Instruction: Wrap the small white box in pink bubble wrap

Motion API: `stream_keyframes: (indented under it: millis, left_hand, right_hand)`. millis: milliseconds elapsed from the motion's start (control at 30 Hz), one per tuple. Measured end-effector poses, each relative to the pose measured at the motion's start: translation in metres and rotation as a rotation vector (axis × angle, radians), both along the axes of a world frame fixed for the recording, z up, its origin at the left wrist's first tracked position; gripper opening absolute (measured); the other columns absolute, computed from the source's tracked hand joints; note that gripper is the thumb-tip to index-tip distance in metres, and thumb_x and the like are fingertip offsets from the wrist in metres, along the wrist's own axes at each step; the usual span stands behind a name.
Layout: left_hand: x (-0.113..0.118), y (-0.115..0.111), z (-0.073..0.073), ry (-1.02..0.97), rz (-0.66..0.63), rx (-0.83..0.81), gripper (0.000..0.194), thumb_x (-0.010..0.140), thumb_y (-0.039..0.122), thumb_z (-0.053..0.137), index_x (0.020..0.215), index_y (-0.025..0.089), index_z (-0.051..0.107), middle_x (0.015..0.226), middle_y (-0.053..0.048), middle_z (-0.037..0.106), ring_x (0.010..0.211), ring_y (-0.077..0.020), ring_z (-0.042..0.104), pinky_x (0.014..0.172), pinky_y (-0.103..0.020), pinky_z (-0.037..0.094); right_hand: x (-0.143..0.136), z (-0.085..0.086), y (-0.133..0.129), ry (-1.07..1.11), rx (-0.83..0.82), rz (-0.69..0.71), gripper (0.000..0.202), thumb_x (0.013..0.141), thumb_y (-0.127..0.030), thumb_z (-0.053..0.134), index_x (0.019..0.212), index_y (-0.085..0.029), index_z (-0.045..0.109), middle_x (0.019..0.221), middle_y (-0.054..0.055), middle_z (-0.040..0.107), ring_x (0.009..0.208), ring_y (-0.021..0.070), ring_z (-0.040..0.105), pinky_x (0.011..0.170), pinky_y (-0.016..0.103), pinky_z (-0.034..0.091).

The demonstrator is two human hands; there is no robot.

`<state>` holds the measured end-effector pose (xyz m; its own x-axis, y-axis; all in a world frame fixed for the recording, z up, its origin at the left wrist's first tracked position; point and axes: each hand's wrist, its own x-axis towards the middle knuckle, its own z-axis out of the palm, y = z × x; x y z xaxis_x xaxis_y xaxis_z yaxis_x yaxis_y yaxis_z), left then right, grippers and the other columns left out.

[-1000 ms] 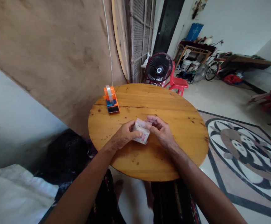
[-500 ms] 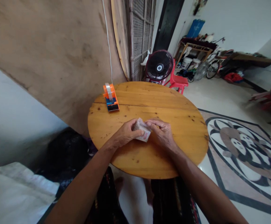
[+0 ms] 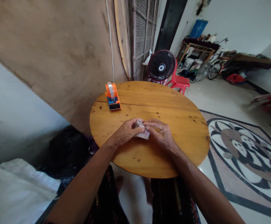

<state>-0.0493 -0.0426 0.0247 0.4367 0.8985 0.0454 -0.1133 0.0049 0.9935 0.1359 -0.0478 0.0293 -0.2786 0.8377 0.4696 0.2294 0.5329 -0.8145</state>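
A small whitish packet with reddish print (image 3: 143, 131) is held above the middle of the round wooden table (image 3: 149, 165). My left hand (image 3: 129, 130) wraps round its left side, the thumb lying across the top. At the packet's upper right edge, my right hand (image 3: 160, 132) has its thumb and fingertips pressed together against it. Part of the packet is hidden under my fingers. An orange and blue tape dispenser (image 3: 113, 96) with a roll of clear tape stands near the table's far left edge.
Beyond the table are a fan (image 3: 161, 66) and a red plastic chair (image 3: 180, 81). A brown board (image 3: 63, 40) leans along the left. White sacking (image 3: 19, 189) lies at the lower left.
The packet has tilted flatter, and my left fingers now cover more of its far edge. My right fingertips have shifted slightly left along it. The whole view has moved slightly.
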Motion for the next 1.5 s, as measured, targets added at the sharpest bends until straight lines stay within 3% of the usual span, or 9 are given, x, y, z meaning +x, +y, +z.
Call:
stream_keyframes:
  millis: [167, 467, 800, 1000, 1167, 1367, 1500]
  left_hand:
    - [-0.001, -0.001, 0.004, -0.032, -0.012, -0.037, 0.036, 0.074, 0.036, 0.071, 0.101, 0.015, 0.061, 0.091, -0.003, 0.066, 0.082, -0.016, 0.061, 0.077, -0.028, 0.047]
    - [-0.009, 0.005, -0.004, -0.106, -0.083, -0.118, 0.044, 0.076, 0.036, 0.07, 0.114, 0.016, 0.06, 0.099, -0.006, 0.069, 0.087, -0.018, 0.064, 0.077, -0.03, 0.048]
    - [-0.003, 0.003, -0.002, -0.136, 0.0, -0.097, 0.034, 0.075, 0.034, 0.071, 0.104, 0.016, 0.065, 0.095, -0.005, 0.07, 0.083, -0.0165, 0.064, 0.077, -0.029, 0.05]
    - [-0.002, 0.004, -0.003, -0.215, 0.008, -0.18, 0.034, 0.072, 0.032, 0.075, 0.099, 0.014, 0.064, 0.087, -0.002, 0.068, 0.074, -0.012, 0.062, 0.07, -0.023, 0.049]
    - [-0.003, 0.005, -0.005, -0.274, -0.005, -0.222, 0.034, 0.072, 0.031, 0.076, 0.098, 0.013, 0.063, 0.084, -0.001, 0.067, 0.069, -0.0101, 0.061, 0.064, -0.021, 0.047]
    - [-0.004, 0.006, -0.006, -0.262, -0.012, -0.193, 0.026, 0.075, 0.029, 0.071, 0.096, 0.014, 0.064, 0.081, 0.0, 0.066, 0.066, -0.0094, 0.059, 0.062, -0.02, 0.046]
    - [-0.008, 0.008, -0.005, -0.291, 0.019, -0.204, 0.035, 0.073, 0.026, 0.07, 0.106, 0.015, 0.062, 0.083, -0.001, 0.067, 0.068, -0.0112, 0.062, 0.066, -0.022, 0.048]
  right_hand:
    - [0.001, -0.005, 0.001, -0.101, 0.087, -0.049, 0.017, 0.087, -0.033, 0.063, 0.097, -0.033, 0.076, 0.1, 0.003, 0.074, 0.095, 0.0213, 0.067, 0.088, 0.041, 0.052]
    - [0.001, -0.004, -0.003, -0.304, 0.251, -0.125, 0.024, 0.092, -0.031, 0.055, 0.107, -0.034, 0.074, 0.104, 0.004, 0.075, 0.096, 0.023, 0.068, 0.086, 0.043, 0.048]
    - [0.003, -0.008, -0.003, -0.469, 0.376, -0.199, 0.029, 0.094, -0.03, 0.052, 0.117, -0.029, 0.069, 0.113, 0.007, 0.072, 0.098, 0.024, 0.066, 0.087, 0.044, 0.044]
    - [-0.001, -0.008, -0.005, -0.472, 0.526, -0.272, 0.024, 0.094, -0.025, 0.055, 0.111, -0.026, 0.072, 0.109, 0.007, 0.074, 0.094, 0.0204, 0.069, 0.081, 0.038, 0.048]
    - [-0.001, -0.006, -0.004, -0.445, 0.629, -0.239, 0.022, 0.092, -0.022, 0.057, 0.109, -0.022, 0.072, 0.108, 0.009, 0.074, 0.093, 0.0193, 0.07, 0.079, 0.035, 0.051]
    - [0.0, -0.005, -0.007, -0.443, 0.605, -0.198, 0.024, 0.092, -0.022, 0.057, 0.113, -0.024, 0.069, 0.112, 0.008, 0.073, 0.096, 0.0201, 0.069, 0.082, 0.037, 0.051]
    - [0.003, 0.001, -0.013, -0.338, 0.461, -0.21, 0.041, 0.089, -0.031, 0.06, 0.129, -0.024, 0.058, 0.126, 0.011, 0.065, 0.116, 0.0256, 0.061, 0.097, 0.045, 0.046]
